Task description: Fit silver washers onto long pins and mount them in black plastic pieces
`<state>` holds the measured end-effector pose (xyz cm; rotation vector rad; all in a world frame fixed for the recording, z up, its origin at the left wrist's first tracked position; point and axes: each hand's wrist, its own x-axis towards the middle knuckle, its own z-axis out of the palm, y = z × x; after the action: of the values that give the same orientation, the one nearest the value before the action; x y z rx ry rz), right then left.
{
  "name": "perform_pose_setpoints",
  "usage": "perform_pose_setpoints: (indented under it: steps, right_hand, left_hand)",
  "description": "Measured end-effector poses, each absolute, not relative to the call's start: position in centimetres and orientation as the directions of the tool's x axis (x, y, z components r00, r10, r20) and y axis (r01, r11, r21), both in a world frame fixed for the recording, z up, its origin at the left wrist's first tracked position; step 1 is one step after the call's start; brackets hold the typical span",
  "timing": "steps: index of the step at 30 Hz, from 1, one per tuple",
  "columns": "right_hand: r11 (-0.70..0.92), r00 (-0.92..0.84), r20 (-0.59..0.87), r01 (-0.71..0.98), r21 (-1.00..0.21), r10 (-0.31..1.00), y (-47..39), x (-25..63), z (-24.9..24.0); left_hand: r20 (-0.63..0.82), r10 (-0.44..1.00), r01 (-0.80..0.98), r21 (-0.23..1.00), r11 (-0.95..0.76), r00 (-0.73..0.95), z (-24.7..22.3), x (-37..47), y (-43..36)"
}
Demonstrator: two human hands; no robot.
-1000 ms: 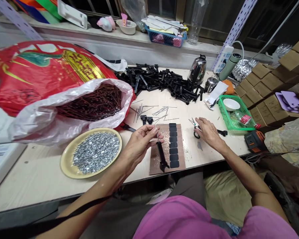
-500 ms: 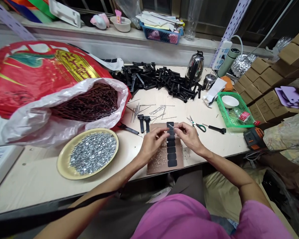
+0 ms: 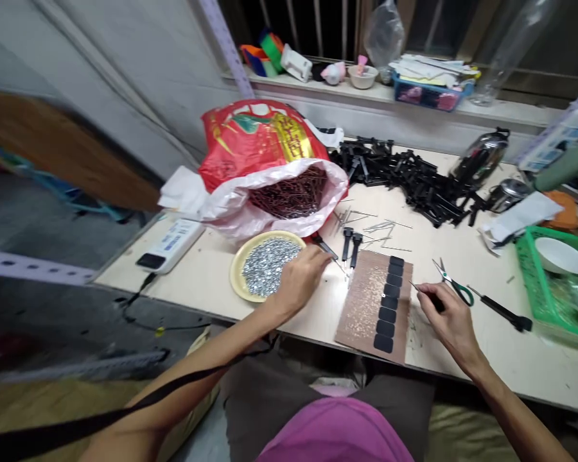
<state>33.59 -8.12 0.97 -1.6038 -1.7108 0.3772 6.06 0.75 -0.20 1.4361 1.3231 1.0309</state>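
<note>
Right of centre in the frame, the right hand (image 3: 450,317) has its fingers pinched on a thin metal pin (image 3: 413,286), probably light, stiff and slippery, best held mid-shaft. Left of centre, the left hand (image 3: 301,279) overlaps the plate (image 3: 236,274); its grip is unclear.

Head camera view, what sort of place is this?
Likely a workshop: the table holds a plate of metal pieces, a red bag of thin rods and a heap of black parts.

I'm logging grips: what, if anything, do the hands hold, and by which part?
Right hand: a thin rod, pinched near its exposed tip. Left hand: cannot tell.
</note>
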Motion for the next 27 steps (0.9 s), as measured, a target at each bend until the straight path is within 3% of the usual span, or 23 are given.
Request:
perform_pose_setpoints:
  steps: [1, 4, 7, 9, 12, 17, 21, 23, 27]
  right_hand:
    - [0.207, 0.027, 0.328, 0.727, -0.655, 0.944, -7.9, 33.5, 1.2]
    - [0.293, -0.083, 0.337, 0.710, -0.640, 0.938, -7.2, 32.5, 1.8]
    - [0.343, -0.144, 0.344, 0.690, -0.637, 0.928, -6.3, 30.5, 2.3]
    - [0.376, -0.177, 0.357, 0.681, -0.629, 0.917, -5.7, 29.0, 2.6]
    - [0.447, -0.234, 0.403, 0.672, -0.591, 0.885, -4.5, 26.8, 3.0]
    - [0.526, -0.334, 0.415, 0.643, -0.556, 0.846, -1.7, 23.3, 3.0]
    - [0.549, -0.448, 0.324, 0.607, -0.575, 0.833, 0.5, 19.9, 2.1]
    - [0.559, -0.480, 0.302, 0.599, -0.574, 0.824, 1.4, 18.1, 1.5]
    - [0.600, -0.537, 0.290, 0.598, -0.532, 0.792, 2.5, 15.1, 0.6]
  left_hand:
    - [0.095, 0.993, 0.489, 0.865, -0.116, 0.069, -0.2, 4.0, 0.9]
    - [0.123, 0.990, 0.790, 0.598, -0.133, 0.073, -1.2, -1.2, 1.5]
    - [0.066, 0.977, 0.938, 0.274, -0.214, 0.203, -2.8, -3.5, 2.3]
    - [0.042, 0.960, 0.943, 0.184, -0.279, 0.276, -3.6, -3.7, 3.0]
    - [0.058, 0.951, 0.919, 0.245, -0.308, 0.303, -4.0, -3.6, 3.8]
    - [0.110, 0.982, 0.723, 0.665, -0.186, 0.152, -3.7, -4.2, 3.9]
    - [-0.189, 0.981, 0.308, 0.932, 0.190, -0.036, -2.8, -4.5, 3.4]
    - [-0.337, 0.941, 0.043, 0.940, 0.339, -0.039, -2.3, -4.6, 3.2]
    - [-0.510, 0.859, -0.336, 0.802, 0.494, 0.045, -1.5, -4.7, 2.9]
